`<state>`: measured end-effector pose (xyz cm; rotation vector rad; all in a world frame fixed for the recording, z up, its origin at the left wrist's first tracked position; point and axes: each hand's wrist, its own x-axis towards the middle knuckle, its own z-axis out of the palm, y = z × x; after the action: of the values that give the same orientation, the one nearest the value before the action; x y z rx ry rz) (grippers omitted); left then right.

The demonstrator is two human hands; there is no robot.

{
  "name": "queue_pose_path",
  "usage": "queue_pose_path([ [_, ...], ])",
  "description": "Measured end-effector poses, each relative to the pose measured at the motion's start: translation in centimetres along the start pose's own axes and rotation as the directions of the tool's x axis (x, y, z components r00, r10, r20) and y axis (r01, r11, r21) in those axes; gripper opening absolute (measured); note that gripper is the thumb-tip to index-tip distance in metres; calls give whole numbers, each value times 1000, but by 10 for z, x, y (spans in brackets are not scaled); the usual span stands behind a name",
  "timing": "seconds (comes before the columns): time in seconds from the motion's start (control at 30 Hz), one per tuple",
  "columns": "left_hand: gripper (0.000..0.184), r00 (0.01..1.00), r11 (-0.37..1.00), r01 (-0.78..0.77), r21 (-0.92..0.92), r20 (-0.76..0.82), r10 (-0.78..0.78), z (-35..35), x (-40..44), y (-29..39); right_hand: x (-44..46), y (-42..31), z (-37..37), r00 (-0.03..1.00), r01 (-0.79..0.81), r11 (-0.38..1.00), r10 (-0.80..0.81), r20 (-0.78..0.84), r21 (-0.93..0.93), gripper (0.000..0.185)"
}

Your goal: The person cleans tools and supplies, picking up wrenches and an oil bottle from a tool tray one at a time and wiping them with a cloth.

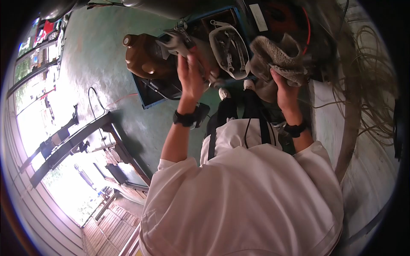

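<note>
My left hand [191,77] is closed around an adjustable wrench [174,44], its grey jaw pointing up and left and a bit of red showing at the handle. Motion blurs the fingers a little. On the right, my right hand [285,90] grips a bunched grey-brown rag [277,57], which stands up above the fingers. Between the two hands lies a cut-open white plastic container [217,48] with several wrenches [230,57] in it. Just left of the adjustable wrench is a brown plastic jug [143,55] with a cap.
A blue-edged tray [141,91] holds the jug, the container and other tools. Dark equipment with a red cable [308,30] stands at upper right. Coiled hose [371,85] lies along the right wall. My shoes [224,93] are just below the tray on the green floor [100,51].
</note>
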<state>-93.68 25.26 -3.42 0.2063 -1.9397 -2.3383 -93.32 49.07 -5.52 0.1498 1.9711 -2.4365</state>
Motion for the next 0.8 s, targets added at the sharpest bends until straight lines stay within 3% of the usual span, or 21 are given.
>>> queue_pose_path([
  [0.03,23,998,998,1,60,60,-5,-4,-10,2,-2,0,10,998,17,994,-24,63,104,36],
  [0.07,24,994,989,104,104,21,-106,4,-22,2,-5,2,20,991,27,978,-53,121,207,37],
  [0.1,18,952,960,268,78,131,-276,-5,-33,-4,-8,-4,33,979,37,961,-90,183,272,39],
  [0.13,19,977,933,4,359,197,-80,3,-41,-5,-10,-9,45,962,38,941,-126,244,337,41],
  [0.17,23,947,769,-262,583,310,87,16,-50,-7,-14,-9,59,972,59,930,-137,192,364,44],
  [0.2,29,955,834,-218,507,286,76,20,-61,-7,-17,-9,72,979,82,918,-147,141,388,48],
  [0.23,35,962,888,-175,425,264,63,22,-70,-6,-15,-14,74,971,56,947,-126,206,316,49],
  [0.27,34,968,879,-147,454,249,34,23,-77,-3,-11,-22,76,958,35,970,-101,268,241,50],
  [0.4,35,977,769,-70,635,200,-77,15,-91,-4,-7,-22,87,955,166,980,-187,230,108,44],
  [0.47,29,987,790,-50,611,150,-54,24,-93,3,-4,-27,93,959,146,981,-172,224,126,32],
  [0.53,18,983,805,-17,593,159,-96,20,-97,3,9,-20,87,906,409,889,-368,210,-205,29],
  [0.57,17,983,766,-5,643,146,-116,16,-100,1,12,-20,85,961,236,972,-234,147,9,25],
  [0.6,16,981,724,6,689,135,-136,12,-102,1,15,-31,88,992,73,967,-95,81,246,23],
  [0.63,16,979,681,15,732,127,-159,11,-103,2,24,-25,88,996,62,939,-79,38,340,25],
  [0.7,11,982,634,-56,771,158,-106,19,-94,12,36,-29,87,995,89,930,-71,-64,357,27],
  [0.77,13,977,576,-78,814,176,-118,29,-88,31,50,-42,76,915,392,920,-388,-113,21,25],
  [0.8,14,962,624,-32,781,193,-193,26,-88,35,61,-44,65,820,554,810,-571,-46,-192,25],
])
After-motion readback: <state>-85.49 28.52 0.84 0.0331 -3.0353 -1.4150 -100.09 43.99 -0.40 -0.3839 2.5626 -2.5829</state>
